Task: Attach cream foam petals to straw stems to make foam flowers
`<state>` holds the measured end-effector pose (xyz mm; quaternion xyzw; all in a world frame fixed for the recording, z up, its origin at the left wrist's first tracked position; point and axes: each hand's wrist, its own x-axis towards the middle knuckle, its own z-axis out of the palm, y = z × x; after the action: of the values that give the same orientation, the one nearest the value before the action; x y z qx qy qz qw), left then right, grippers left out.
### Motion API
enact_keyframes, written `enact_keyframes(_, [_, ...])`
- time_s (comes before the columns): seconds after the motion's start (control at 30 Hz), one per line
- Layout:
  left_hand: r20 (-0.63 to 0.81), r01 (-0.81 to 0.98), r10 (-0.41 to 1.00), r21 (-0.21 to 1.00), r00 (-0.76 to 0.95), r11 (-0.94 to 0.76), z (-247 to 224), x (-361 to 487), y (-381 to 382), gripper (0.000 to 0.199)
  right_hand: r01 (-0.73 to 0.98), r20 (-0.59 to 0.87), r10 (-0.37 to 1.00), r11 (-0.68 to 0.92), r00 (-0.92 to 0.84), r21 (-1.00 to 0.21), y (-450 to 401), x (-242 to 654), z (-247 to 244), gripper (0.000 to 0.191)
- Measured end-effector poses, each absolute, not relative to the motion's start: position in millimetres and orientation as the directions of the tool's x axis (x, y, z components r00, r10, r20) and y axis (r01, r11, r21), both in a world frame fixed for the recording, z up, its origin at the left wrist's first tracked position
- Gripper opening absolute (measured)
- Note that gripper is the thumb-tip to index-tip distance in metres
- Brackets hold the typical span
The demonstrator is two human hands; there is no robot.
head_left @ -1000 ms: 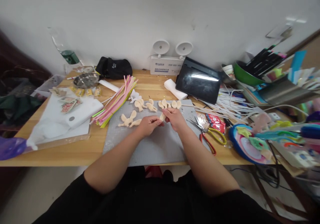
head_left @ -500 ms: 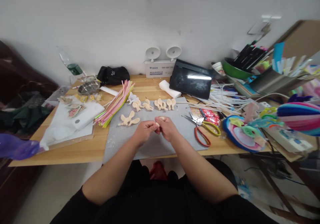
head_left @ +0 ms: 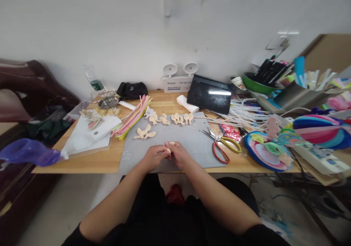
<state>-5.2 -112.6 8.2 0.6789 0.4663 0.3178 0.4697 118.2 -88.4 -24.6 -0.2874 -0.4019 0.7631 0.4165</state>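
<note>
My left hand (head_left: 154, 158) and my right hand (head_left: 178, 155) meet over the front of a grey mat (head_left: 189, 140). Both are closed, fingertips pinched together around a small cream-coloured piece (head_left: 171, 143), mostly hidden by the fingers; its full shape cannot be made out. Beyond them on the mat lies a cream piece with several rounded lobes (head_left: 144, 132). A row of smaller cream looped shapes (head_left: 177, 119) runs along the mat's far edge. To the right of my right hand, scissors (head_left: 219, 140) with one red and one yellow handle rest partly spread.
Pink and yellow fuzzy stems (head_left: 133, 118) lie left of the mat, white stems (head_left: 246, 110) right. A black tablet (head_left: 210, 94) leans at the back. Red packets (head_left: 229, 132), a round colourful piece (head_left: 264, 151) and a green bowl (head_left: 257, 85) of markers stand right. A purple bottle-like object (head_left: 30, 152) juts out left.
The camera view has tilted and shifted, so the table sits further right at its left end. Both hands are slightly nearer the table's front edge, still pinching the small cream piece.
</note>
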Motion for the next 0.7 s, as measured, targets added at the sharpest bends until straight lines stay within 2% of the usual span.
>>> enact_keyframes(0.17, [-0.090, 0.318, 0.942, 0.948, 0.324, -0.019, -1.1, -3.2, -130.9, 0.025, -0.304, -0.175, 0.929, -0.279, -0.327, -0.911, -100.2, 125.0, -31.0, 0.037])
enact_keyframes(0.3, [-0.130, 0.179, 0.948, 0.981, 0.292, 0.079, -4.0, -1.4, -137.3, 0.018, -0.163, -0.170, 0.960, -0.208, -0.221, -0.964, -100.0, 126.3, -25.7, 0.036])
enact_keyframes(0.47, [-0.148, -0.055, 0.958, 0.985, 0.247, 0.167, -4.4, -9.8, -142.3, 0.022, -0.151, -0.101, 0.987, -0.119, -0.124, -0.981, -100.5, 119.9, -17.5, 0.036])
enact_keyframes(0.6, [-0.215, -0.311, 0.940, 0.904, 0.266, 0.295, -1.8, -13.8, -148.7, 0.022, -0.178, -0.075, 0.989, -0.097, -0.126, -0.979, -104.5, 114.2, -8.9, 0.036])
enact_keyframes(0.7, [-0.257, -0.412, 0.915, 0.831, 0.313, 0.374, 2.3, -13.3, -153.8, 0.021, -0.174, -0.058, 0.989, -0.082, -0.136, -0.981, -109.2, 112.6, -1.1, 0.036])
